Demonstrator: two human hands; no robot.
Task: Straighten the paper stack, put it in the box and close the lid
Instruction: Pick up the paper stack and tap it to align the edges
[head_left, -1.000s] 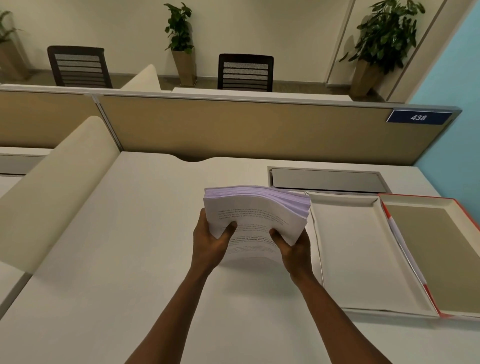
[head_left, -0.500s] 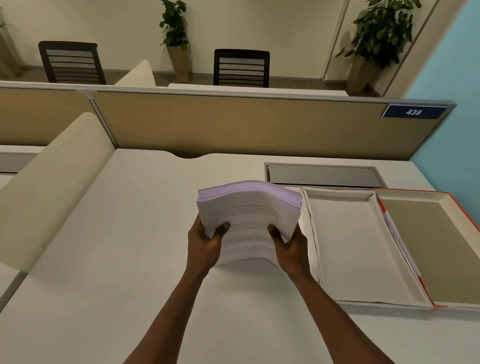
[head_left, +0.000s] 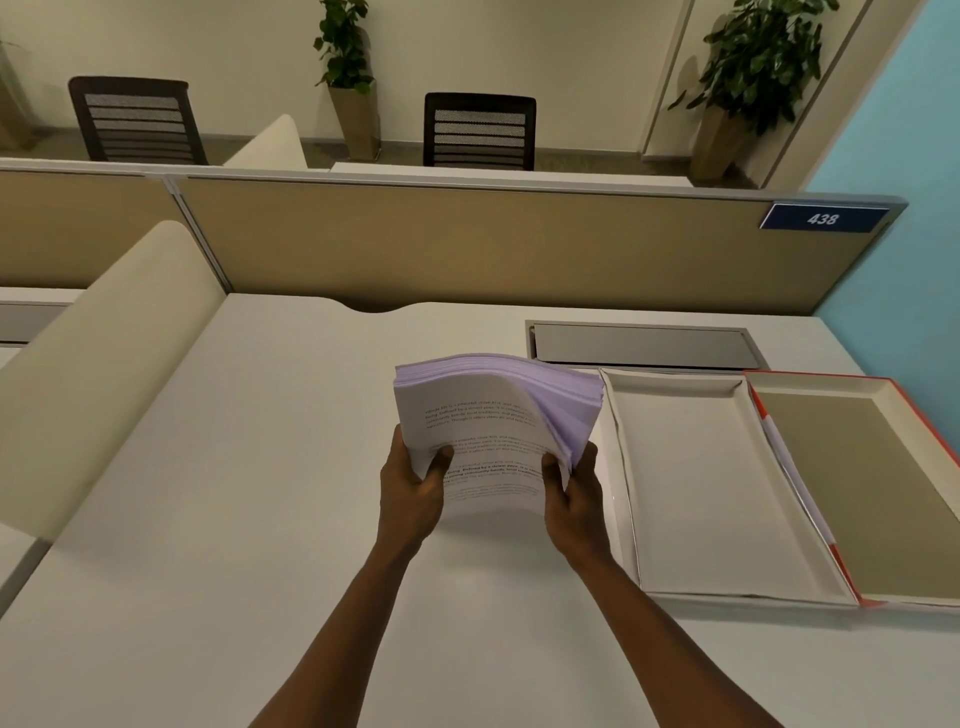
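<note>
While both bare forearms reach up from the bottom of the frame, the left hand (head_left: 410, 493) and right hand (head_left: 574, 499) are clamped on the near corners of a thick stack of white printed paper (head_left: 488, 415), thumbs on top. It's held mid-frame above the smooth white desk (head_left: 218, 519), sheets bowed and fanned out at the right edge. Just right sits the open white cardboard box (head_left: 696, 590), with its red-edged lid (head_left: 909, 597) lying flat.

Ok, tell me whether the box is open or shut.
Open: the box lies empty on the desk with its lid flipped out flat on its far side, inside up.
</note>
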